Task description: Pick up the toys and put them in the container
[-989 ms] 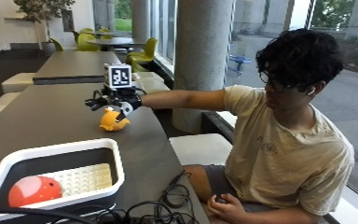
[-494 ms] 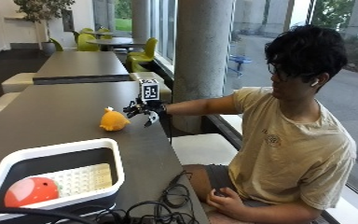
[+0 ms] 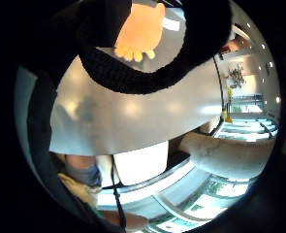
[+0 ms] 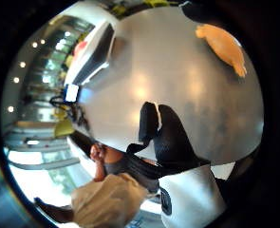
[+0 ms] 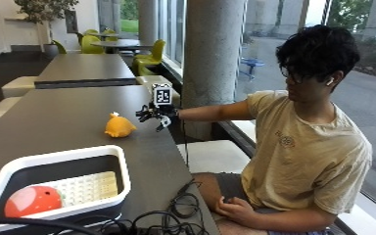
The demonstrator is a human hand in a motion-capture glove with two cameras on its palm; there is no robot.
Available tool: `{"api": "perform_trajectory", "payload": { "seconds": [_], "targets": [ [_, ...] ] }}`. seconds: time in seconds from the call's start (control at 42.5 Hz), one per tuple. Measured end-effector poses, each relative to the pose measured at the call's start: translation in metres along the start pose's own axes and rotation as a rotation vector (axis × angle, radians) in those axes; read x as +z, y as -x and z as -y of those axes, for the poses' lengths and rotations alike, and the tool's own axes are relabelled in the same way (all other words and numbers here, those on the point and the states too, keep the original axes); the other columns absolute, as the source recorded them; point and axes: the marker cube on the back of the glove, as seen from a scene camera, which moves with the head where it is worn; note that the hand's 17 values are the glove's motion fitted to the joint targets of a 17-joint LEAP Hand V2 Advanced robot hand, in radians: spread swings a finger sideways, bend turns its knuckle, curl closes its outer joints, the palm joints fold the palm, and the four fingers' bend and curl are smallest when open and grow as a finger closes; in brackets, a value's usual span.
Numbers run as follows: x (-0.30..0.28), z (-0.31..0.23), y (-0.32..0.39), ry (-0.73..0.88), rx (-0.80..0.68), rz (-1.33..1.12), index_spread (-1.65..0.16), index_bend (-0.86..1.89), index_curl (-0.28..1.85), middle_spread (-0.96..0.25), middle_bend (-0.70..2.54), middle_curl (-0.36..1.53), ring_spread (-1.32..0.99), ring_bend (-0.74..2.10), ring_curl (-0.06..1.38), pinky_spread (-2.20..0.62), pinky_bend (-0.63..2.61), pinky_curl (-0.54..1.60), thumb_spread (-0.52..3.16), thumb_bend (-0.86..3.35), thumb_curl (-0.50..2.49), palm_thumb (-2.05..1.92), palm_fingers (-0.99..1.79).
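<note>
The gloved right hand (image 5: pixel 154 115) was held above the dark table (image 5: pixel 58 117) at centre frame in the outside view, arm extended from the seated person at right. Its fingers were spread and closed on nothing. The orange toy (image 5: pixel 119 127) lay on the table just left of the hand, apart from it. In the little finger side palm view the toy (image 3: pixel 138 33) showed past a curled black fingertip that covered part of it. In the thumb side palm view it (image 4: pixel 222 47) lay on the table surface. The white container (image 5: pixel 61 164) sat at lower left, its near end cut off by the frame edge, with a red toy (image 5: pixel 33 200) inside, its lower part hidden by the rim. The bare hand (image 5: pixel 235 209) rested in the lap at bottom right.
</note>
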Motion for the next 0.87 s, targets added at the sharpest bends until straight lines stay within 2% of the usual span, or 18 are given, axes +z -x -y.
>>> {"api": "perform_trajectory", "payload": {
  "seconds": [0.235,0.636,0.871],
  "targets": [
    [0.000,0.000,-0.005,-0.001,-0.056,-0.034,-0.31,0.19,0.39,0.00,0.13,0.21,-0.01,0.20,0.35,0.02,0.92,0.32,1.39,-0.01,0.30,0.08,-0.08],
    [0.011,-0.004,-0.005,0.010,-0.001,0.040,-0.31,0.19,0.41,0.00,0.13,0.20,-0.01,0.19,0.35,0.02,0.90,0.32,1.40,-0.01,0.30,0.08,-0.08],
    [0.009,-0.002,-0.009,0.000,-0.015,-0.020,-0.32,0.19,0.42,0.00,0.13,0.19,-0.01,0.19,0.35,0.02,0.91,0.33,1.40,-0.01,0.30,0.08,-0.08]
  ]
}}
